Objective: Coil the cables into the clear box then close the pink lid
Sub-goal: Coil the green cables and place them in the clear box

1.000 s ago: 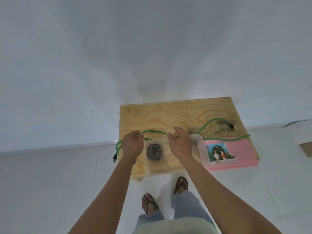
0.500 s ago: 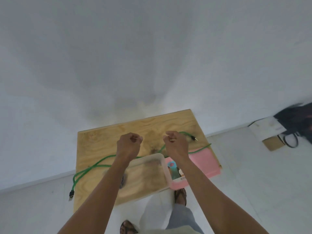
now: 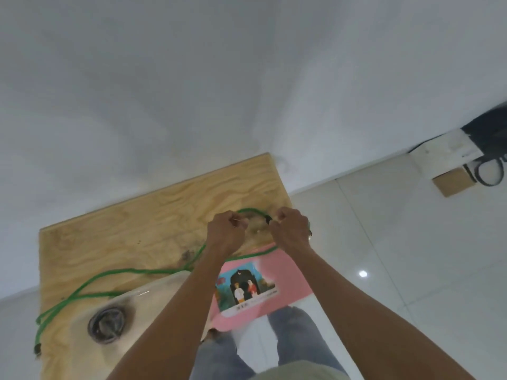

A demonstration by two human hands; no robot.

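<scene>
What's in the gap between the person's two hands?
In the head view, a short arc of green cable spans from left hand to right hand, above the plywood table.

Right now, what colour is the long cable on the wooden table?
Green; the long cable shows best in the head view.

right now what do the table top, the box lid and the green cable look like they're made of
Table top: bare plywood by the look, with swirling grain, dark knots and a matte face.
Pink lid: probably moulded plastic, smooth and evenly coloured, with a printed picture label on it.
Green cable: possibly a braided jacket, since its surface looks faintly ribbed, but blur leaves that open.
</scene>
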